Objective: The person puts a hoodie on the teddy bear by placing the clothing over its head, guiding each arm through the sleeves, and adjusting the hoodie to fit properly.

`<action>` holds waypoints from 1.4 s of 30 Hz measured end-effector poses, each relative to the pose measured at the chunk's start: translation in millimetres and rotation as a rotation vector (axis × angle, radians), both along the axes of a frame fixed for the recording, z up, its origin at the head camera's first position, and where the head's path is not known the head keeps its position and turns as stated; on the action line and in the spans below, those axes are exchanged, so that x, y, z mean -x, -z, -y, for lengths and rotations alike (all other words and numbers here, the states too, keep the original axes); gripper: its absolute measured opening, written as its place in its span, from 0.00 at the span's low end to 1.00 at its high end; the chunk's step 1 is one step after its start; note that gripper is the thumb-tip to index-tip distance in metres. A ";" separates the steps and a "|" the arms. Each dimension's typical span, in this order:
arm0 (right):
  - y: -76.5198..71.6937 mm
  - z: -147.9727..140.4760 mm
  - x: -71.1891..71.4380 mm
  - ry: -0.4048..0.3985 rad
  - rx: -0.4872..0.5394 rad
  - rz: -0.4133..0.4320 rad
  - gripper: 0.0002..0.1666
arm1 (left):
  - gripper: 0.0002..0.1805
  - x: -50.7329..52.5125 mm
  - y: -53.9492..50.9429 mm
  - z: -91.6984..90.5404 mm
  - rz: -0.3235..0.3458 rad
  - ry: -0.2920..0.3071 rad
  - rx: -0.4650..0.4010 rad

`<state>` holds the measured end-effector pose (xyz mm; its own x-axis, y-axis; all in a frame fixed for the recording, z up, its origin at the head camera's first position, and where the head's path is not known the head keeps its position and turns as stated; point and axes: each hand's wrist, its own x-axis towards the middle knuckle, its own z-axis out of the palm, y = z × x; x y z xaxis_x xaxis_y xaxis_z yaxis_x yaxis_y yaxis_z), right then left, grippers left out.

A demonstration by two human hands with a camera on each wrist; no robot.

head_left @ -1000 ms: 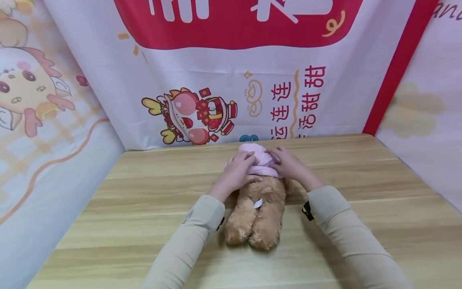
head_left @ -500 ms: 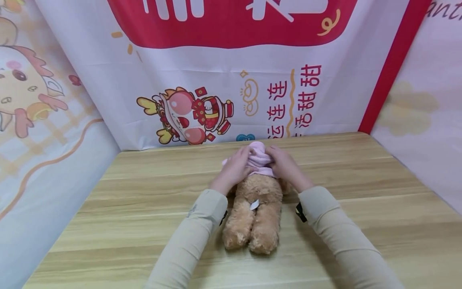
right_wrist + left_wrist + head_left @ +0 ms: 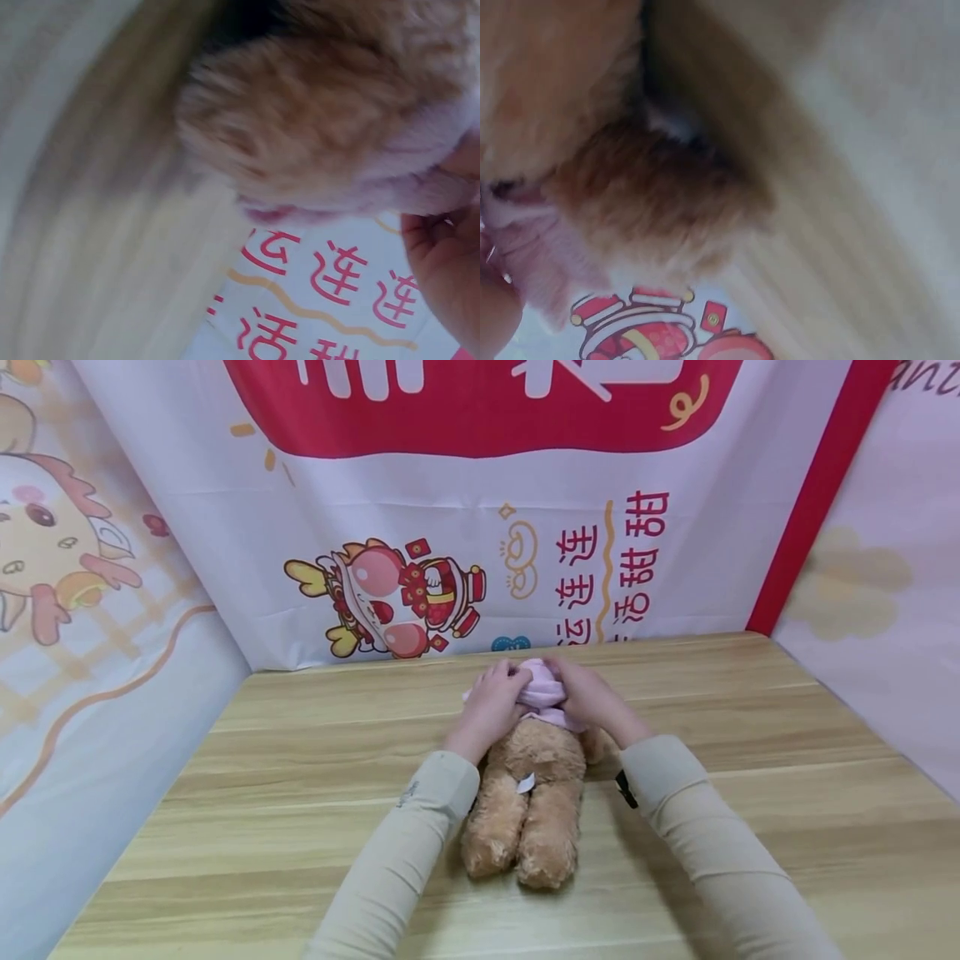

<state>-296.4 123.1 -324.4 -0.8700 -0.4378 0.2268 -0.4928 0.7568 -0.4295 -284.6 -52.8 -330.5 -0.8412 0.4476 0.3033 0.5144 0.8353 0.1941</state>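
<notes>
A brown plush toy (image 3: 538, 756) lies on the wooden table, its legs toward me and a small white tag between them. Over its upper end is a pink garment (image 3: 542, 691), bunched in folds; the toy's head cannot be made out. My left hand (image 3: 489, 706) grips the garment's left side, fingers bent over the cloth. On the other side my right hand (image 3: 590, 696) holds the cloth with its fingertips partly hidden. A furry plush arm (image 3: 285, 112) pokes out beside the garment in the right wrist view, and another arm (image 3: 652, 202) shows in the left wrist view.
The wooden table (image 3: 300, 793) ends at a white printed banner (image 3: 420, 485) hanging directly behind the toy. Printed cloth walls (image 3: 172, 710) rise along the left and right sides.
Both hands have shifted on the pink garment, and its folds have changed shape. My left thumb has moved up from the garment's lower edge. The toy looks nearly unmoved on the table.
</notes>
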 end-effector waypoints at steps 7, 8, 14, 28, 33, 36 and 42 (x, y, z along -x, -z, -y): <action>-3.1 -2.2 3.0 0.017 -0.056 -0.022 0.20 | 0.17 -1.7 6.6 -2.5 -0.047 0.030 -0.073; -1.6 -3.4 3.2 0.023 -0.051 -0.025 0.20 | 0.17 -1.6 6.6 -2.7 -0.045 0.025 -0.079; 9.1 -19.1 3.0 -0.072 0.039 0.005 0.28 | 0.24 -1.2 5.1 -4.8 -0.021 -0.020 -0.101; 8.3 -22.8 3.8 -0.057 0.048 0.003 0.22 | 0.19 2.3 -2.3 -6.0 -0.056 -0.065 0.021; 8.6 -16.5 3.3 -0.051 0.002 -0.019 0.18 | 0.18 0.1 1.2 -8.9 -0.094 -0.112 -0.029; 10.2 -13.9 1.2 -0.021 0.024 -0.005 0.19 | 0.18 -1.4 4.4 -10.2 -0.103 -0.156 -0.057; 12.4 -9.0 -4.9 0.026 0.067 -0.031 0.18 | 0.15 -2.7 8.5 -8.2 -0.166 -0.185 -0.058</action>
<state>-291.5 132.1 -336.8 -0.8729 -0.3985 0.2815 -0.4874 0.7394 -0.4645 -281.9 -44.6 -338.9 -0.8439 0.2686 0.4644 0.3826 0.9081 0.1700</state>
